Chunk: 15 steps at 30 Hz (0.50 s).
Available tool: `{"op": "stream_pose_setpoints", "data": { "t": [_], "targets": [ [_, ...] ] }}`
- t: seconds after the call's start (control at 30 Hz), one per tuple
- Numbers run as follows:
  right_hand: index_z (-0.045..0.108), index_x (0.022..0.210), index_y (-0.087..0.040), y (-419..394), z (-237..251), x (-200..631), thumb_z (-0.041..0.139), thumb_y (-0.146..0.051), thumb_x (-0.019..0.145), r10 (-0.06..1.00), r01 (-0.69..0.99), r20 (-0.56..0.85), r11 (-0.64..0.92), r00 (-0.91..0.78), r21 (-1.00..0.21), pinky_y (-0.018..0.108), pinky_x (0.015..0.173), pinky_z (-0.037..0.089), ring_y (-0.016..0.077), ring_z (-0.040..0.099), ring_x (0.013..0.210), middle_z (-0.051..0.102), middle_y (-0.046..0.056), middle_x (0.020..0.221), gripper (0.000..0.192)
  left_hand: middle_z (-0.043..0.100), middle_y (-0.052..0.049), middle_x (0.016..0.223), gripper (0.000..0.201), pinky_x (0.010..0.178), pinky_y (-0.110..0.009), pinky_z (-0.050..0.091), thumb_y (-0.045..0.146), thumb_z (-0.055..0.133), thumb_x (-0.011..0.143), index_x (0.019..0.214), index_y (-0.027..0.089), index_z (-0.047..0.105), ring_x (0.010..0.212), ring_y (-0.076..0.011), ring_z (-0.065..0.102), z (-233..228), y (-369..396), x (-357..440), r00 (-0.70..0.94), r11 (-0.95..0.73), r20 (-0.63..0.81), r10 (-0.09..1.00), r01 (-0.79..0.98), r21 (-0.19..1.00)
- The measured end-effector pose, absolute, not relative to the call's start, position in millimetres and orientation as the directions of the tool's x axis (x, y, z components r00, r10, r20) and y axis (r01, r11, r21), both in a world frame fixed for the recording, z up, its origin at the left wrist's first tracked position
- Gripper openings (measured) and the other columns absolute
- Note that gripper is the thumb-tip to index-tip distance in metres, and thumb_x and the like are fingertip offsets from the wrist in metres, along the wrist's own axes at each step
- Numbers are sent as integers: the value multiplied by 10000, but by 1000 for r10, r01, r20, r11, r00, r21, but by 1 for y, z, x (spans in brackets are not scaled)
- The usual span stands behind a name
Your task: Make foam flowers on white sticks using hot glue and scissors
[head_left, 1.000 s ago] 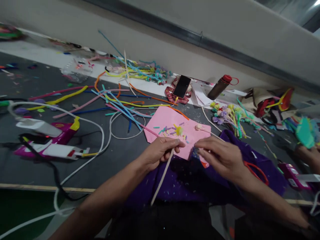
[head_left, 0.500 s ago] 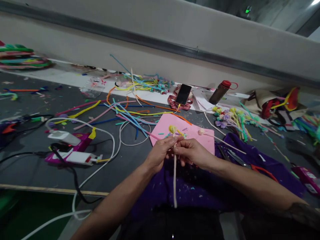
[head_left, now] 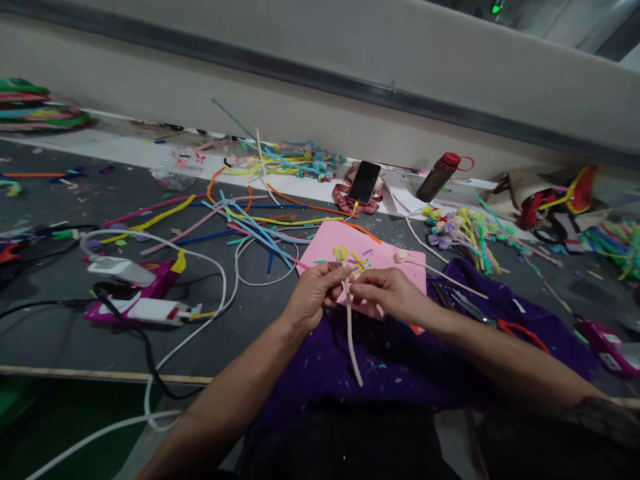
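Honestly, that cream pipe cleaner stem (head_left: 351, 333) looks about as light and bendy as craft stuff gets: soft fuzz outside, probably a thin wire inside, so it should hold a bend and kink if pinched hard. It's held over the pink foam sheet (head_left: 400, 263) and purple cloth (head_left: 400, 360), with its yellow flower head (head_left: 341, 253) on top and the tail hanging toward the person's lap.

The left hand (head_left: 313, 297) has thumb and fingertips closed on the stem just under the flower. The right hand (head_left: 390, 293) has its fingers pinched together right beside it, on the stem or a tiny piece against it. I can't tell which. Best grip, I'd guess, is right where the left hand is, near the head, since the curled bloom looks squashable and the long end would flop.

Hard to make out:
- the exact contact point, hidden behind fingers
- the little bits on the pink sheet, too small to identify
- scissors (head_left: 500, 323) on the cloth, partly behind the right forearm
- the far right table clutter, blurred
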State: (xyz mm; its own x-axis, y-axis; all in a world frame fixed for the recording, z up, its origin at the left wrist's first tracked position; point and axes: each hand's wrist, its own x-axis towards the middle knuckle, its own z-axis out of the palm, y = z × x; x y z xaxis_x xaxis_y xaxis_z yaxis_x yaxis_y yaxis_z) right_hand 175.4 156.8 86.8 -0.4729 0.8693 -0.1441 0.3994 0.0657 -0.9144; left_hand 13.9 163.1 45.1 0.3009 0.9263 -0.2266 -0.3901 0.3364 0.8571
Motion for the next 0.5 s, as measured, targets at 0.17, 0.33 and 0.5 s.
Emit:
{"op": "stream_pose_setpoints", "data": {
  "t": [0.17, 0.33, 0.5],
  "targets": [
    [613, 814, -153, 129, 96, 234, 447, -355, 868, 927, 622, 4, 254, -374, -741, 228, 532, 441, 122, 569, 574, 622, 19, 683, 266, 613, -6, 675, 269, 319, -150, 164, 376, 643, 698, 710, 114, 579, 366, 8, 343, 50, 162, 13, 340, 337, -215, 916, -357, 871],
    [575, 1024, -148, 86, 63, 267, 588, -407, 759, 906, 877, 61, 421, -419, -232, 403, 757, 461, 256, 568, 888, 614, 116, 968, 371, 592, 14, 609, 271, 316, -151, 173, 377, 629, 711, 772, 114, 595, 337, 5, 322, 48, 159, 18, 377, 384, -263, 888, -295, 875],
    [514, 1135, -138, 69, 37, 269, 588, -368, 744, 913, 907, 46, 408, -406, -106, 424, 767, 470, 280, 547, 942, 568, 144, 1057, 459, 603, -5, 599, 274, 351, -147, 244, 389, 602, 720, 699, 116, 584, 399, -27, 409, 37, 148, 36, 472, 332, -256, 843, -83, 940]
  ]
}}
